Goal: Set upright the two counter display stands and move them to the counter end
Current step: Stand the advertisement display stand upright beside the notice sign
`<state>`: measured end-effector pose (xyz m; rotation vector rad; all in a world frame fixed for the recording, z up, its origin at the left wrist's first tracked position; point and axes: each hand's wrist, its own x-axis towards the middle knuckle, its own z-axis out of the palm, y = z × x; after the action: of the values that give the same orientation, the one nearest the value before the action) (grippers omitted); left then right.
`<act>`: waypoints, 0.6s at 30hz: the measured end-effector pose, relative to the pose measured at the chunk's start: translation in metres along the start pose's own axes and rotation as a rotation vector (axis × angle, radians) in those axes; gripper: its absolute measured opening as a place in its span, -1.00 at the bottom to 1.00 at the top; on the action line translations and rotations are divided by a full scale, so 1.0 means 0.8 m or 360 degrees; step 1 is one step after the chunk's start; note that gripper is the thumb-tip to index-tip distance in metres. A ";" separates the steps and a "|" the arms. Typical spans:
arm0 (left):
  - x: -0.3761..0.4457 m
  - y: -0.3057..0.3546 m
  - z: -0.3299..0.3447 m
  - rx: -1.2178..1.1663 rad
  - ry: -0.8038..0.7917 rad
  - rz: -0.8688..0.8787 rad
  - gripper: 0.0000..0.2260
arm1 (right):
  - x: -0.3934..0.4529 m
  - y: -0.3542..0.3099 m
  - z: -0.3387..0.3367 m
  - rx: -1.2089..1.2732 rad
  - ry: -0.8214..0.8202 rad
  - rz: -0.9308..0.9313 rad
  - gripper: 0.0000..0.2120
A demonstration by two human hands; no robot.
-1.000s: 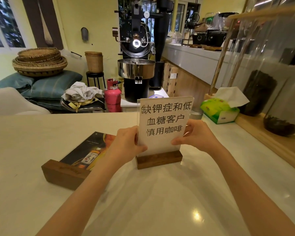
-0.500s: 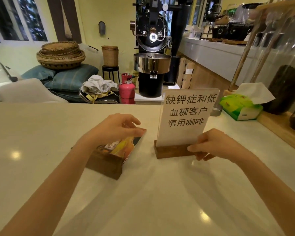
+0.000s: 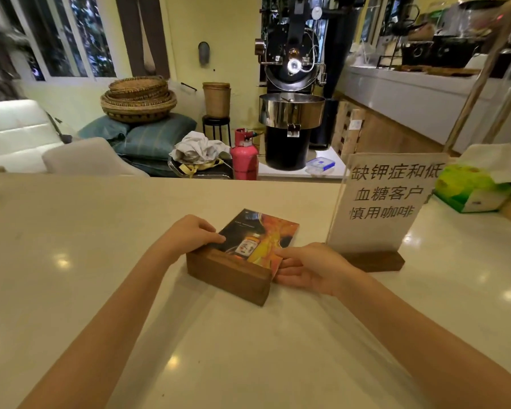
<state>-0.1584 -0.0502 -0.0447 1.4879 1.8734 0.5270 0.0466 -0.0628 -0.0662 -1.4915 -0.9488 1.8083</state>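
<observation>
A display stand with a white card of Chinese text (image 3: 384, 202) stands upright on its wooden base at the right of the pale counter (image 3: 71, 261), with no hand on it. A second stand with a dark and orange bottle picture (image 3: 257, 240) lies tipped back, its wooden base (image 3: 227, 274) facing me. My left hand (image 3: 192, 236) grips the left edge of that picture panel. My right hand (image 3: 307, 267) holds its right edge near the base.
A green tissue box (image 3: 469, 190) sits at the counter's right, beside a wooden shelf edge. Beyond the counter's far edge are a black coffee roaster (image 3: 291, 93), a pink gas cylinder (image 3: 244, 154), cushions with woven baskets (image 3: 139, 98) and a white seat.
My right hand let go of the white text stand, which stays upright, and went left to the picture stand. My left hand moved onto that stand's left edge. The view swung left.
</observation>
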 end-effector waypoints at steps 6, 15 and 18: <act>0.008 -0.012 -0.004 -0.0154 -0.0081 -0.0053 -0.75 | 0.009 0.016 0.013 0.0010 0.0066 -0.0147 -0.87; 0.004 -0.008 -0.010 -0.0285 -0.0056 0.0234 -0.59 | -0.002 -0.001 0.007 -0.0388 0.0182 -0.0710 -0.69; 0.003 -0.005 -0.008 -0.0361 0.0039 0.0403 -0.53 | -0.008 -0.007 0.004 -0.0512 0.0230 -0.0886 -0.70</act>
<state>-0.1662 -0.0482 -0.0435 1.5771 1.5907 0.8499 0.0450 -0.0656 -0.0576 -1.3368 -1.4575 1.1749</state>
